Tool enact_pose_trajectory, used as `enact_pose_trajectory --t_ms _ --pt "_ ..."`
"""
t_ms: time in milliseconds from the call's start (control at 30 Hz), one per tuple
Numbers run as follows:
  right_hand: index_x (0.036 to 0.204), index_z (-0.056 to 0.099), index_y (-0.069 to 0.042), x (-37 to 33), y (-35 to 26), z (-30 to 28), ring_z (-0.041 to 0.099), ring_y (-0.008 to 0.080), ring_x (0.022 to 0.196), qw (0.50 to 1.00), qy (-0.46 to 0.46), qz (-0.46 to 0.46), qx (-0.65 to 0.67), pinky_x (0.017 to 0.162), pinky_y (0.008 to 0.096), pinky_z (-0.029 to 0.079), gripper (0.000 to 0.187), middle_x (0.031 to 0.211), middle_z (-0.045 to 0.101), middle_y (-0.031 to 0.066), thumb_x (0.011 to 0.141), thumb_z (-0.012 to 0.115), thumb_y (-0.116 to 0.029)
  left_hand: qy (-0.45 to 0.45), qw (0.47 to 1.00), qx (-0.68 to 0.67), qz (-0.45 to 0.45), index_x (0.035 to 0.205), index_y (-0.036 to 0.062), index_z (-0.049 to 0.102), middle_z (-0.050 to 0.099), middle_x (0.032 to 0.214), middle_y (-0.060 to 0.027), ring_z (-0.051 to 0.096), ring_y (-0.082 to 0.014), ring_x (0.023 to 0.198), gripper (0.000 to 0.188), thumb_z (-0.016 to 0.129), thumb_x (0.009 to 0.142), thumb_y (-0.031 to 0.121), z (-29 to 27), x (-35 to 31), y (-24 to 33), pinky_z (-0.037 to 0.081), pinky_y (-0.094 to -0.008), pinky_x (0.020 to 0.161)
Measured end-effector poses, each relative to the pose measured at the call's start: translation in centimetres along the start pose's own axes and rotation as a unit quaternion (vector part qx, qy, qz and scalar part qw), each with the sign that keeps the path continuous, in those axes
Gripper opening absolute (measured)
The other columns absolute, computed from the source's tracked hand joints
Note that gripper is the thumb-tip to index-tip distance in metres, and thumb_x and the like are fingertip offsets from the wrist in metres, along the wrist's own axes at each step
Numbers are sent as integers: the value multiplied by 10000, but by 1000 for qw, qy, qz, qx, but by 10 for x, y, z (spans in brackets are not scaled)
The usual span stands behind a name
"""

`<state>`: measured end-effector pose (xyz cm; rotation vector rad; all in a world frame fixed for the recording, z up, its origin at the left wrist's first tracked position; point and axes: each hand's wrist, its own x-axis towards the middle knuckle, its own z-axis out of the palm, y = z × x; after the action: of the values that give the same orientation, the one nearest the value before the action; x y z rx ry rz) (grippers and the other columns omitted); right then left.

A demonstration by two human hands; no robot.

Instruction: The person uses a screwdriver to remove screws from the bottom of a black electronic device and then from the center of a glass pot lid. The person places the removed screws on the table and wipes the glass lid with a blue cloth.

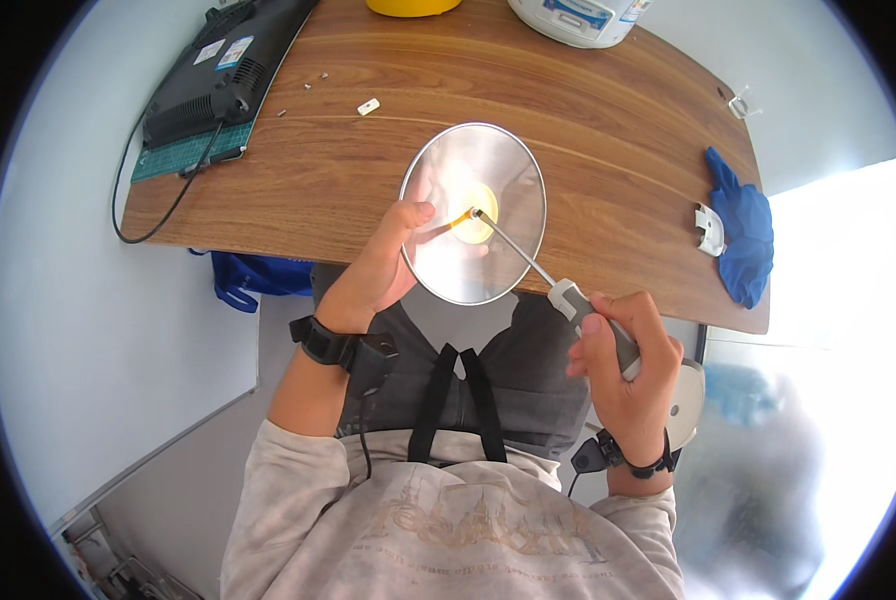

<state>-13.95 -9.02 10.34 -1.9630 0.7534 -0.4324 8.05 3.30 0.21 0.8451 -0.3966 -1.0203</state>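
A round, shiny metal bowl-like piece (513, 165) with a yellow centre is tilted toward me at the table's near edge. My left hand (376, 262) grips its left side, the thumb over the rim and the other fingers behind. My right hand (636, 365) is closed on the grey and white handle of a screwdriver (530, 257). The screwdriver's shaft slants into the piece, and its tip meets a small fitting (476, 213) at the centre. An orange streak runs left from that fitting; whether it is a part or a reflection I cannot tell.
Small loose bits and a cream piece (368, 107) lie on the wooden table (608, 170). A black device (208, 90) with a cable rests on a green mat at left. A white appliance (578, 22) stands behind. At right are a blue cloth (743, 235) and a white part (709, 231).
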Motion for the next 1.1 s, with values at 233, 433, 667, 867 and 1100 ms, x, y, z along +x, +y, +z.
enact_pose_trajectory --t_ms 233,433,667,867,1100 --pt "970 637 -3 3 5 -4 716 239 706 994 0 -89 -66 665 282 536 177 893 747 143 857 758 -64 -12 1000 -8 -13 1507 -17 350 463 1476 -216 504 -339 1329 714 511 922 359 -1 0 2 471 -560 1050" --pt "973 637 -4 12 8 -13 730 286 764 992 -21 -96 -84 704 299 543 194 918 745 151 839 767 -56 -5 1000 -25 -6 1486 -13 389 486 1446 -211 527 -343 1296 686 505 923 361 0 1 3 505 -557 998" --pt "976 680 -11 14 9 -27 732 266 816 990 -36 -79 -113 735 297 540 172 920 748 139 823 754 -38 -34 999 24 -27 1405 40 467 474 1403 -183 530 -312 1261 645 479 954 501 -6 1 0 512 -532 986" --pt "984 722 -18 37 -13 -41 723 252 764 990 -72 -48 -113 710 298 542 156 908 746 140 848 749 -90 -87 994 54 -49 1354 67 479 468 1386 -176 532 -312 1260 657 438 967 596 -3 7 12 502 -525 1007" --pt "872 740 -27 53 -20 -31 601 333 530 951 -50 -151 -265 520 360 468 226 626 639 163 877 769 -252 -58 997 40 -41 1317 79 503 469 1395 -160 540 -327 1243 656 445 951 621 0 6 14 525 -531 976"
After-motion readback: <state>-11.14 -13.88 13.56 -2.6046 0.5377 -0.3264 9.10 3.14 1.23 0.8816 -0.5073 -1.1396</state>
